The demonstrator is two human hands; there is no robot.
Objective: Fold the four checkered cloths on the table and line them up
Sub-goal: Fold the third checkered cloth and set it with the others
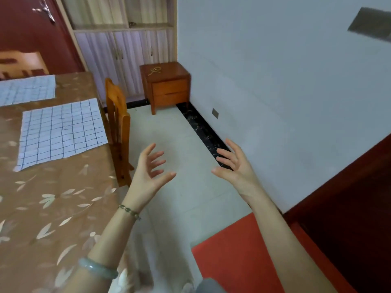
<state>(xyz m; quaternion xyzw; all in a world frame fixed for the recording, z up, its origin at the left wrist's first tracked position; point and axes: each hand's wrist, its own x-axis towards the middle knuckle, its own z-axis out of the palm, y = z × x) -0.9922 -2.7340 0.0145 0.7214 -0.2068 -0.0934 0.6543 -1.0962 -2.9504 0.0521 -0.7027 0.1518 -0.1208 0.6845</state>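
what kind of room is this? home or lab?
Most likely a home dining room: a table under a floral cover, a wooden chair pushed against it, and a small wooden nightstand beside a built-in cupboard.

White with a dark blue grid on the near checkered cloth (61, 132) and the far checkered cloth (26, 89). Golden brown with pale leaf print across the tablecloth (53, 208). Orange-brown wood for the chair (118, 132) and nightstand (167, 85). Red on the mat (239, 254). Pale green in the bangle (97, 269).
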